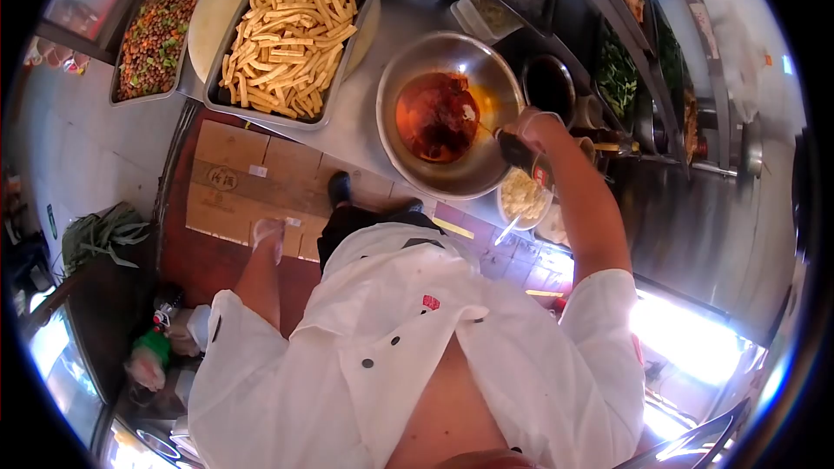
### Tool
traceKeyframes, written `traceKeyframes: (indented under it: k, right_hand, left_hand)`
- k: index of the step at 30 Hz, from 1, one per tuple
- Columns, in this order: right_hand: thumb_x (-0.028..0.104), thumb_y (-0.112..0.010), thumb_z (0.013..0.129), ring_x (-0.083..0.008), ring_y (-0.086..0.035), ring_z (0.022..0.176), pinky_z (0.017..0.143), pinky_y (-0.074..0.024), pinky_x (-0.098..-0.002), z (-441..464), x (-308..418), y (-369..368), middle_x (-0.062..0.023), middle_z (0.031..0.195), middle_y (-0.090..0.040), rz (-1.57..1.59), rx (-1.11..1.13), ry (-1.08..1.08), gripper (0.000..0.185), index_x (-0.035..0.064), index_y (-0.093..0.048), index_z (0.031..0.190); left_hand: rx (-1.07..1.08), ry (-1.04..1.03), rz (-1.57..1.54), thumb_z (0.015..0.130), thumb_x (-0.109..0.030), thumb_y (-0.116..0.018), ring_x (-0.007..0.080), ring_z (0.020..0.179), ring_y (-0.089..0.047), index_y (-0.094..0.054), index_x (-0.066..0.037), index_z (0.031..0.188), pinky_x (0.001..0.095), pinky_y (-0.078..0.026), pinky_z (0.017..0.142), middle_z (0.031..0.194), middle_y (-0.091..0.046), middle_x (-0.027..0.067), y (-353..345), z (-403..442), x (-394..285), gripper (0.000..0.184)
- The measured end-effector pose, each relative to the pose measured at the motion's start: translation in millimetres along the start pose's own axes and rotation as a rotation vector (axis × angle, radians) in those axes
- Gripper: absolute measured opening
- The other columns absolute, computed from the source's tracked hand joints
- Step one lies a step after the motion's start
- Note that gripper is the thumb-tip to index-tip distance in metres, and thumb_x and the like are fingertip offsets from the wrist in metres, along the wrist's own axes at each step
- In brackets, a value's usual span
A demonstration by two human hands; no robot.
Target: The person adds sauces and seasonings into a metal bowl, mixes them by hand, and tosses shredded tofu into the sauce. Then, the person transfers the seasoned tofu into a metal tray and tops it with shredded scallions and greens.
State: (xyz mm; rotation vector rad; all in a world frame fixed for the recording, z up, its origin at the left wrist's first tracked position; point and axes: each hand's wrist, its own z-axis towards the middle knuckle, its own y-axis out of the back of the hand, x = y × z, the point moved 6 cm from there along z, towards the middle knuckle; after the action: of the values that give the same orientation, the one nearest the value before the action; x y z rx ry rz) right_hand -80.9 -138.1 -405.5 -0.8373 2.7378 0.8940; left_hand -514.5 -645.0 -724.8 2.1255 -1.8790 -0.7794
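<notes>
Right grip [537,128] wrapped round 1 dark bottle [516,151], neck tipped over steel bowl [413,169] of red-brown liquid [430,117]. Best: thin, slow pour, mouth inside rim, away from pale tub [502,211] beside bowl. Left grip [268,231] well apart; cannot tell whether closed.

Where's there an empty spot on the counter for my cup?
The bare steel counter between the round board under the tray of yellow sticks and the big metal bowl looks free. Right of that bowl is crowded: dark liquid, pale chopped food, and the right hand holding a bottle.
</notes>
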Motion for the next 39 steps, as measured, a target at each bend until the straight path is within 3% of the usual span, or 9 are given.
traceKeyframes:
  k: [3,6,10,15,17,23,25,28,39]
  right_hand:
    - [0.053,-0.062,0.098,-0.0336,-0.075,0.085,0.081,-0.0573,-0.0435,-18,-6,5,-0.0203,0.092,-0.077,0.284,0.024,-0.262,0.058,-0.0028,-0.077,0.104]
    - [0.053,-0.061,0.099,-0.0344,-0.075,0.087,0.083,-0.0568,-0.0434,-23,0,5,-0.0212,0.093,-0.076,0.214,0.000,-0.188,0.058,-0.0027,-0.077,0.105]
    - [0.050,-0.064,0.098,-0.0343,-0.073,0.071,0.068,-0.0565,-0.0433,-24,-1,7,-0.0196,0.081,-0.074,0.304,-0.046,-0.104,0.056,-0.0044,-0.077,0.098]
    - [0.049,-0.067,0.097,-0.0326,-0.074,0.081,0.073,-0.0564,-0.0423,-10,-26,-9,-0.0185,0.092,-0.076,0.429,0.002,-0.266,0.053,-0.0023,-0.077,0.103]
    - [0.047,-0.059,0.102,-0.0326,-0.076,0.085,0.076,-0.0583,-0.0414,49,-50,-46,-0.0201,0.092,-0.076,0.116,0.037,-0.052,0.050,0.0009,-0.076,0.110]
    - [0.036,-0.056,0.105,-0.0310,-0.076,0.093,0.079,-0.0605,-0.0392,-10,-2,-20,-0.0194,0.099,-0.075,-0.352,0.051,0.251,0.044,0.0129,-0.061,0.142]
    - [0.037,-0.062,0.100,-0.0323,-0.075,0.092,0.079,-0.0596,-0.0401,-10,-5,-22,-0.0193,0.102,-0.076,-0.268,0.014,0.220,0.044,0.0100,-0.063,0.135]
    - [0.042,-0.076,0.090,-0.0355,-0.074,0.087,0.077,-0.0576,-0.0437,-16,-4,-20,-0.0202,0.103,-0.076,0.356,-0.082,-0.079,0.048,-0.0003,-0.075,0.112]
    - [0.053,-0.069,0.093,-0.0391,-0.071,0.103,0.091,-0.0554,-0.0418,-55,93,11,-0.0264,0.114,-0.073,0.287,-0.108,0.074,0.062,-0.0028,-0.073,0.117]
  left_hand:
    - [0.025,-0.035,0.096,0.095,-0.029,-0.068,0.0262,0.081,-0.070,-0.075,-0.002,0.096,0.0418,-0.053,0.072,0.089,-0.073,0.0132,-1,5,-2,0.028]
    - [0.006,-0.035,0.069,0.090,-0.029,-0.072,0.0284,0.073,-0.066,-0.074,-0.002,0.091,0.0446,-0.051,0.068,0.079,-0.070,0.0136,-17,50,32,0.027]
    - [-0.010,-0.032,0.100,0.094,-0.029,-0.069,0.0246,0.078,-0.069,-0.074,-0.001,0.096,0.0424,-0.052,0.071,0.087,-0.072,0.0125,13,-17,-17,0.028]
    - [-0.053,0.000,0.010,0.092,-0.027,-0.074,0.0225,0.076,-0.067,-0.074,0.000,0.091,0.0432,-0.052,0.069,0.082,-0.070,0.0134,23,-39,-34,0.027]
    - [-0.048,-0.030,0.044,0.090,-0.025,-0.075,0.0226,0.074,-0.066,-0.074,0.002,0.091,0.0435,-0.051,0.069,0.080,-0.069,0.0135,16,-25,-25,0.027]
    - [-0.016,-0.043,0.129,0.089,-0.029,-0.070,0.0357,0.094,-0.073,-0.075,-0.002,0.105,0.0463,-0.055,0.082,0.097,-0.074,0.0214,16,-26,-30,0.032]
    - [-0.009,-0.035,0.162,0.089,-0.028,-0.069,0.0363,0.095,-0.073,-0.075,-0.001,0.105,0.0466,-0.055,0.083,0.098,-0.075,0.0221,15,-29,-38,0.032]
    - [0.006,-0.023,0.176,0.089,-0.028,-0.067,0.0370,0.095,-0.073,-0.075,-0.001,0.107,0.0471,-0.054,0.084,0.100,-0.075,0.0223,19,-36,-42,0.033]
    - [0.083,-0.077,0.038,0.090,-0.026,-0.067,0.0352,0.097,-0.072,-0.073,0.001,0.107,0.0468,-0.054,0.085,0.104,-0.074,0.0223,7,-28,-43,0.032]
